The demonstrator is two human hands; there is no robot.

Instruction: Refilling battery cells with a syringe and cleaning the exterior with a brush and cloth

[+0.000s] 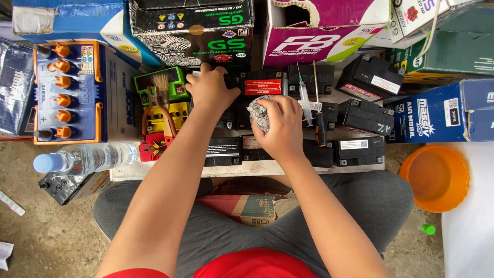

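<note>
Our right hand (pixel 278 126) clutches a crumpled grey rag (pixel 259 114) while our left hand (pixel 210 88) presses flat on a boxy black battery (pixel 226 116).

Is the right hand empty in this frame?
No, the right hand is closed around a crumpled grey rag, held over the black batteries on the low board.

left hand (pixel 210 88) flat on black battery (pixel 232 95) | right hand (pixel 278 126) clutching grey rag (pixel 259 112)
</note>
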